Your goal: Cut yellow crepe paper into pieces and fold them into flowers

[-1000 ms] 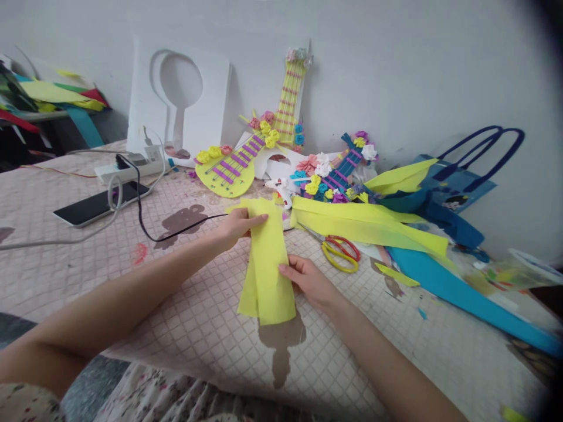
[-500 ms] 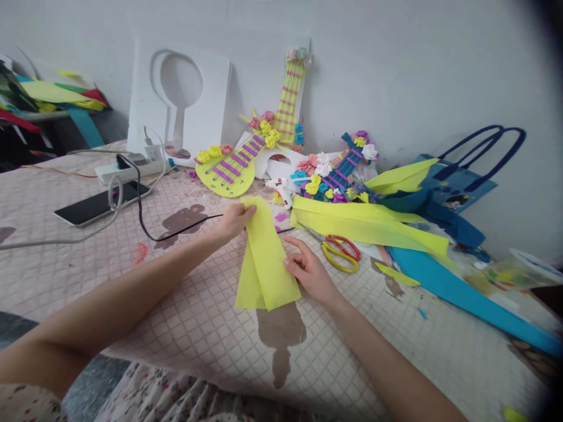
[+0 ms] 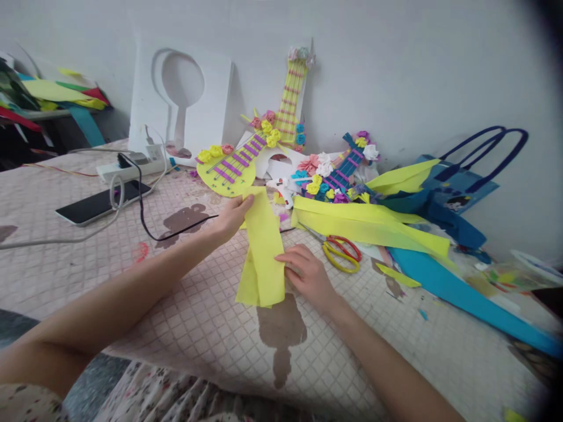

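A folded strip of yellow crepe paper [image 3: 266, 252] stands in the middle over the table, its lower ends overlapping and spread apart. My left hand [image 3: 233, 218] pinches its top left edge between thumb and fingers. At the right edge, lower down, my right hand [image 3: 310, 274] has the paper between its fingertips and thumb. Right of that hand lie scissors [image 3: 342, 255] with one red and one yellow handle. Beyond them a long yellow paper piece [image 3: 369, 225] is stretched out, and a white glue gun [image 3: 285, 190] rests behind the folded strip.
Flower-decorated paper guitars [image 3: 237, 161] lean at the back beside a white cut-out board [image 3: 145, 111]. A power strip [image 3: 134, 169], a tablet-like device [image 3: 97, 205] and cables lie left. Blue paper [image 3: 461, 296] and a blue bag [image 3: 472, 187] are right.
The front layer of the yellow paper has swung left and its fold turned over somewhat. My right hand has closed from a pointing finger onto the paper's right edge.
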`<state>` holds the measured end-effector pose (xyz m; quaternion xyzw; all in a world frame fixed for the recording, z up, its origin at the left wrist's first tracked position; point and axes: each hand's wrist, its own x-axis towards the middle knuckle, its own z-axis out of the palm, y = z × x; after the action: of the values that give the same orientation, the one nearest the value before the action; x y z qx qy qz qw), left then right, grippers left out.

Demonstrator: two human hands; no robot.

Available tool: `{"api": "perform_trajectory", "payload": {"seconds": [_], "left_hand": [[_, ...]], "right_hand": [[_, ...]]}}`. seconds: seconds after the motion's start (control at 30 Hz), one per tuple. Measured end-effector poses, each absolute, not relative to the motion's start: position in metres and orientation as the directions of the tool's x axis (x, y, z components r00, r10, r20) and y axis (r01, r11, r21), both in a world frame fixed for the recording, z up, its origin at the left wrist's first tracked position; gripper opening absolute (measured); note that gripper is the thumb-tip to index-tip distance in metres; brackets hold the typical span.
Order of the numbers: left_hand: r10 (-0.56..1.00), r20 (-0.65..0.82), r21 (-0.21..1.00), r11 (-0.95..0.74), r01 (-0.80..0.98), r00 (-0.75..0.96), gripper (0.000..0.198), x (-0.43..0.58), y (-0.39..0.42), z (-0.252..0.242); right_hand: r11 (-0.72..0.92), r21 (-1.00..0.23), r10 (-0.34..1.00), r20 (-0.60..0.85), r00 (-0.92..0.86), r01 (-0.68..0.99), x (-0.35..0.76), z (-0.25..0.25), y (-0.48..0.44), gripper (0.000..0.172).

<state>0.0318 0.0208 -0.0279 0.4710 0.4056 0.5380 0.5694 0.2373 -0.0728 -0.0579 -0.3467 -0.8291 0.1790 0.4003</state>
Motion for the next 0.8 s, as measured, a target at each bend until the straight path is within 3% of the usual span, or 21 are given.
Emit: {"api": "perform_trajectory", "payload": {"seconds": [0.1,0.2,0.27,0.37,0.47,0.57,0.8], "left_hand": [[0.977,-0.055,0.875,0.147,-0.461,0.205,0.020,0.033,0.018,-0.024],[0.943,-0.134,0.818,0.279,-0.504,0.304,0.022,0.032,0.020,-0.023],[0.919,-0.177,0.792,0.345,-0.504,0.352,0.026,0.030,0.021,-0.024],[0.890,-0.201,0.772,0.401,-0.493,0.409,0.030,0.030,0.022,-0.026],[0.856,-0.197,0.770,0.437,-0.466,0.477,0.028,0.034,0.017,-0.030],[0.825,-0.233,0.751,0.489,-0.444,0.514,0.027,0.042,0.009,-0.032],[0.805,-0.231,0.711,0.523,-0.471,0.546,0.024,0.060,-0.012,-0.036]], "right_hand": [[0.772,-0.411,0.626,0.625,-0.467,0.484,0.238,-0.058,-0.072,0.029],[0.817,-0.323,0.561,0.633,-0.533,0.478,0.240,-0.058,-0.070,0.021],[0.842,-0.338,0.537,0.601,-0.592,0.421,0.240,-0.058,-0.069,0.019],[0.799,-0.477,0.599,0.574,-0.558,0.367,0.239,-0.059,-0.071,0.016],[0.592,-0.717,0.799,0.463,-0.384,0.367,0.236,-0.059,-0.074,0.009],[0.373,-0.893,0.922,0.326,-0.210,0.253,0.234,-0.058,-0.074,0.011],[0.181,-0.976,0.982,0.173,-0.074,0.120,0.233,-0.059,-0.069,0.021]]}}
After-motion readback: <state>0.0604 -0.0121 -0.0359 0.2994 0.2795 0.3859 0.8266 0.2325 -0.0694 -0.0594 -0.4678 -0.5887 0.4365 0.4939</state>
